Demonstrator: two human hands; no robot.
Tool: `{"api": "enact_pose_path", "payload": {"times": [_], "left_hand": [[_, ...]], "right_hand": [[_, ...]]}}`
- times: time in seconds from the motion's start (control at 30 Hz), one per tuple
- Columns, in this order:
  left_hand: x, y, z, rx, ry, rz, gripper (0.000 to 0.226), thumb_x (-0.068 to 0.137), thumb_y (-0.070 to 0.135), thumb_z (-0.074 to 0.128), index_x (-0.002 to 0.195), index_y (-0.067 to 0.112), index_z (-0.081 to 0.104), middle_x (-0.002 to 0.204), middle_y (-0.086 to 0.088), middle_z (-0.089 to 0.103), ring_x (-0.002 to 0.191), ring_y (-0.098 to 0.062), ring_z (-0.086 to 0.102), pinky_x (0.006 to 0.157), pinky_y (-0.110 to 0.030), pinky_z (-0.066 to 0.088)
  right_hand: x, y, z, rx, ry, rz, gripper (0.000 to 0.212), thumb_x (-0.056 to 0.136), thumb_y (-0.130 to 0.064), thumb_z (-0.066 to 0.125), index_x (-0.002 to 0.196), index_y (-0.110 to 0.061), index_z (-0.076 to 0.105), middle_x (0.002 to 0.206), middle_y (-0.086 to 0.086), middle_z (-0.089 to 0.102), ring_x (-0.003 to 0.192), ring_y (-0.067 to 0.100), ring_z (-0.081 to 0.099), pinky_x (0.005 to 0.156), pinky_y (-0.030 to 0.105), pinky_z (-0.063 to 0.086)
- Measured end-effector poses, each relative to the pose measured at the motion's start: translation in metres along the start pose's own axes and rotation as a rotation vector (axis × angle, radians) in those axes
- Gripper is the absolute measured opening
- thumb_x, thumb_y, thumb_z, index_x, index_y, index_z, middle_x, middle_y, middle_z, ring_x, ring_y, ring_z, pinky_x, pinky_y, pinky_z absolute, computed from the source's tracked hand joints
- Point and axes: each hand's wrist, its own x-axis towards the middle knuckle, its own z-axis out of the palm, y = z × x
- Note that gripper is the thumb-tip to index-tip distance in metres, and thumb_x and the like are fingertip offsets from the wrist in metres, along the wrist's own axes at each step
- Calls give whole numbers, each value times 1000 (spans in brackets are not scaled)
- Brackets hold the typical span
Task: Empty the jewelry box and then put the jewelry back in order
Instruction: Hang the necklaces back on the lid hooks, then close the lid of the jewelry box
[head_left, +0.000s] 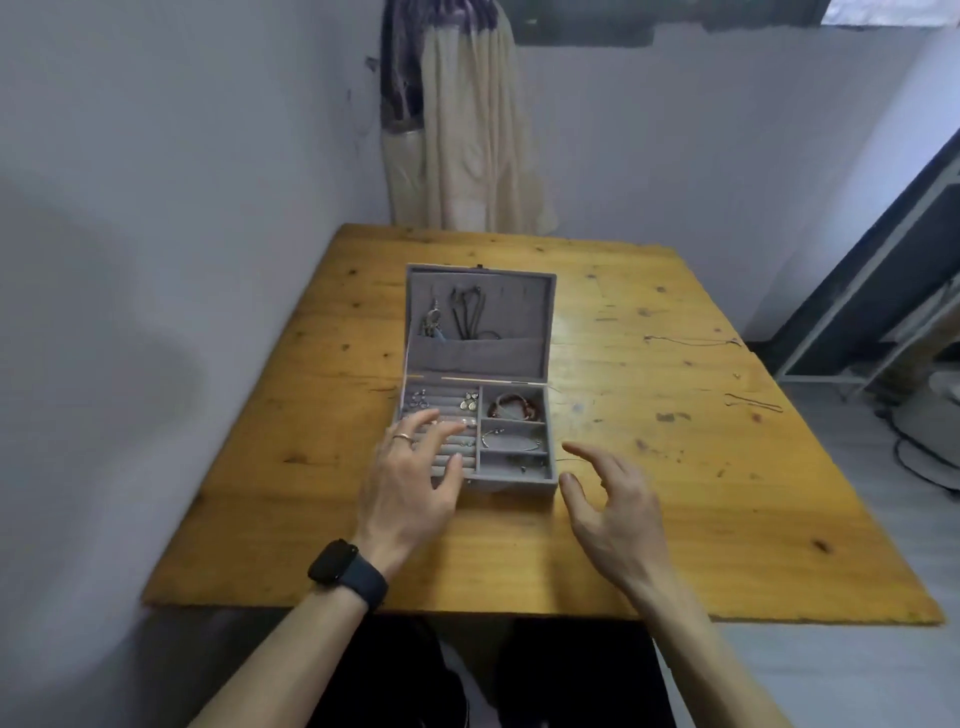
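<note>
A grey velvet jewelry box lies open on the wooden table, its lid leaning back with necklaces hanging inside. Earrings and rings sit in the left ring rolls. A brown beaded bracelet fills the top right compartment and a thin bangle lies in the compartment below it. My left hand hovers over the ring rolls with fingers spread, holding nothing. My right hand floats just right of the box, fingers relaxed and empty.
Two thin chains lie on the table at the right, one farther back and one nearer. A small stud rests between them. A curtain hangs behind the table; a metal frame stands at the right.
</note>
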Motion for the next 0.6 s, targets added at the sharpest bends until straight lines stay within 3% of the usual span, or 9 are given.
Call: {"api": "enact_pose_path", "payload": {"times": [0.2,0.37,0.5,0.6], "left_hand": [[-6,-41,-15,57,-86,-184,69,91,64,41,149,28,31,147,3,43,132,-17,41,107,-43,43],[-18,-52,-12,159,-156,-159,85,90,75,29,158,26,13,148,-2,47,136,-19,39,117,-40,29],[-18,-53,-11,188,-140,-139,88,91,76,28,159,24,11,152,-2,43,141,-18,34,121,-37,21],[-17,-55,-10,198,-119,-140,90,89,78,29,158,22,16,152,-1,43,141,-17,34,121,-36,20]], "right_hand": [[60,-53,33,-134,-73,-171,36,92,-22,66,127,-22,61,124,-2,62,116,18,52,95,25,39],[138,-94,51,-344,-116,-212,52,96,-40,57,142,-19,46,149,5,43,135,27,35,111,39,33],[188,-123,62,-502,-119,-194,67,93,-56,52,151,-27,34,161,5,27,145,32,20,116,49,25],[219,-134,69,-619,-201,-172,74,93,-53,52,156,-32,20,165,2,19,152,28,9,119,53,17]]}}
